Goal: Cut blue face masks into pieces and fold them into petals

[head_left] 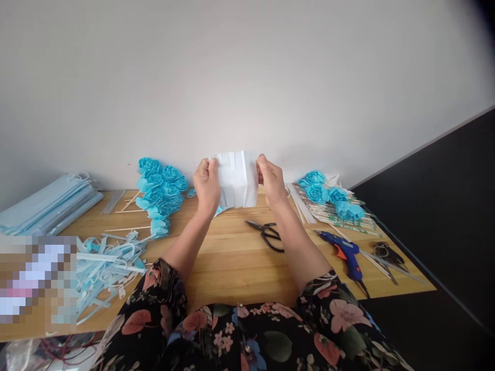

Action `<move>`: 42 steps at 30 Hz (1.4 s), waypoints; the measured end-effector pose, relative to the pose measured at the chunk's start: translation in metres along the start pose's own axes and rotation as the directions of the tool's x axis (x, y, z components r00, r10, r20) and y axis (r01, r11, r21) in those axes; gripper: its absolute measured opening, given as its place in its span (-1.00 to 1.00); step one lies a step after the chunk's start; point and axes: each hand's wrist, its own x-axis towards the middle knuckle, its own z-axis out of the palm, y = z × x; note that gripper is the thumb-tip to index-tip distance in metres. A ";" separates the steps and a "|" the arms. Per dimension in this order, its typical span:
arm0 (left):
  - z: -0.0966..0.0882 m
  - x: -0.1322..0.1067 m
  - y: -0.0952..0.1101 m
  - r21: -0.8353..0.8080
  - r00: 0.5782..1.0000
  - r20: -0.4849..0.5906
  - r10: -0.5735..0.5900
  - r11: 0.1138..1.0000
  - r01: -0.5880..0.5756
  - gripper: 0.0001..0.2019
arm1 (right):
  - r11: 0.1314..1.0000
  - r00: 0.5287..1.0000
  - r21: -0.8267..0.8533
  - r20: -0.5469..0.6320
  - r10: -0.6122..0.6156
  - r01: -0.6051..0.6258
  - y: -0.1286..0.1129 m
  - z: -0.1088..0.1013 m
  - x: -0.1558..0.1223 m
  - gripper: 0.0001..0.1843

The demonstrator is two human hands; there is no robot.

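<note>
Floral-printed clothing (pixel 240 335) lies nearest the viewpoint, below a wooden table (pixel 224 268); all places are taken from the black-handled scissors (pixel 263 227) on that table. Largest of the stock is a stack of pale blue sheets (pixel 50 198), far left of the scissors. Between the two, closer to the body, sits a loose heap of pale strips (pixel 112 263). One cluster of blue flowers (pixel 162 193) lies left of the scissors and a little beyond them; a smaller group of blue flowers (pixel 317 193) lies beyond and to their right.

Under inspection: one white pleated sheet (pixel 235 178), held up off the table, beyond the scissors and slightly to their left. Hands are apart, one at each side of it. Left hand (pixel 208 183) pinches the left edge, thumb on the near face. Right hand (pixel 271 180) appears pinched on the opposite edge (its fingertips are partly hidden).

Assessment: good practice here would be an even, light pull, both grips level, so the folds run straight; the material looks thin, and a hard tug at one corner could tear or skew it. Working in the air suits this, provided the sheet stays clear of the blue glue gun (pixel 348 250), right of the scissors with its nozzle towards them. Whether the gun is hot cannot be told.
</note>
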 end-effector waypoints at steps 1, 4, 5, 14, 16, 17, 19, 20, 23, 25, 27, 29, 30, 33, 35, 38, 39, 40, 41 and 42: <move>0.000 0.001 0.000 -0.008 1.000 -0.003 -0.003 1.000 0.003 -0.56 | 1.000 1.000 0.006 0.017 0.009 -0.010 -0.001 0.001 -0.001 -0.37; 0.000 0.000 0.004 -0.064 1.000 -0.014 -0.027 0.998 0.026 -0.55 | 0.999 0.997 -0.003 -0.061 -0.048 0.048 -0.005 0.003 -0.004 -0.39; 0.001 0.000 0.005 -0.096 0.999 -0.011 -0.045 0.994 0.044 -0.54 | 0.996 0.991 -0.026 -0.107 -0.085 0.082 -0.007 0.003 -0.005 -0.41; 0.010 -0.010 0.011 -0.381 0.907 0.343 -0.243 0.847 0.371 -0.63 | 0.939 0.931 -0.277 -0.241 -0.275 0.205 -0.026 -0.009 -0.018 -0.58; 0.011 -0.012 0.009 -0.358 0.933 0.273 -0.233 0.876 0.323 -0.66 | 0.939 0.929 -0.289 -0.259 -0.266 0.188 -0.022 -0.010 -0.020 -0.60; 0.011 -0.012 0.007 -0.334 0.950 0.231 -0.210 0.900 0.280 -0.66 | 0.940 0.930 -0.291 -0.263 -0.258 0.178 -0.018 -0.011 -0.022 -0.61; 0.012 -0.014 0.000 -0.262 0.975 0.168 -0.146 0.947 0.187 -0.63 | 0.944 0.934 -0.290 -0.266 -0.239 0.159 -0.008 -0.010 -0.026 -0.63; 0.013 -0.016 -0.004 -0.218 0.981 0.155 -0.117 0.965 0.149 -0.60 | 0.946 0.936 -0.291 -0.271 -0.226 0.144 -0.002 -0.011 -0.029 -0.64; 0.015 -0.021 -0.015 -0.090 0.982 0.178 -0.068 0.992 0.085 -0.55 | 0.952 0.926 -0.295 -0.327 -0.186 0.087 0.019 -0.013 -0.037 -0.64; 0.017 -0.024 -0.019 -0.030 0.976 0.213 -0.055 0.998 0.063 -0.55 | 0.956 0.923 -0.290 -0.354 -0.155 0.049 0.032 -0.016 -0.041 -0.64; 0.019 -0.028 -0.020 -0.003 0.972 0.230 -0.049 0.999 0.051 -0.55 | 0.964 0.919 -0.265 -0.375 -0.117 0.015 0.042 -0.020 -0.045 -0.63; 0.020 -0.030 -0.021 0.004 0.971 0.235 -0.048 0.999 0.048 -0.55 | 0.977 0.927 -0.212 -0.366 -0.078 -0.002 0.049 -0.023 -0.047 -0.60; 0.020 -0.030 -0.021 0.007 0.971 0.235 -0.047 0.999 0.046 -0.56 | 0.985 0.938 -0.172 -0.341 -0.055 -0.005 0.052 -0.024 -0.048 -0.59; 0.018 -0.029 -0.023 0.032 0.976 0.217 -0.029 0.999 0.023 -0.59 | 0.997 0.978 0.008 -0.193 0.080 -0.080 0.059 -0.025 -0.049 -0.48; 0.015 -0.026 -0.025 0.059 0.981 0.194 -0.014 0.998 0.002 -0.60 | 0.969 0.975 0.139 -0.050 0.215 -0.206 0.063 -0.025 -0.050 -0.38; 0.009 -0.024 -0.026 0.082 0.985 0.172 -0.018 0.997 0.004 -0.57 | 0.937 0.957 0.197 0.082 0.277 -0.288 0.066 -0.023 -0.051 -0.33; 0.008 -0.024 -0.027 0.071 0.985 0.168 -0.039 0.997 0.027 -0.57 | 0.950 0.966 0.177 0.074 0.247 -0.256 0.067 -0.022 -0.052 -0.35; 0.006 -0.025 -0.027 0.043 0.982 0.173 -0.079 0.996 0.072 -0.56 | 0.967 0.977 0.142 0.050 0.207 -0.213 0.068 -0.021 -0.053 -0.36; 0.004 -0.027 -0.028 -0.003 0.971 0.197 -0.139 0.990 0.142 -0.57 | 0.981 0.985 0.099 0.019 0.169 -0.170 0.068 -0.019 -0.054 -0.37; 0.002 -0.030 -0.030 -0.062 0.947 0.241 -0.211 0.971 0.232 -0.57 | 0.989 0.991 0.054 -0.013 0.136 -0.135 0.069 -0.018 -0.054 -0.38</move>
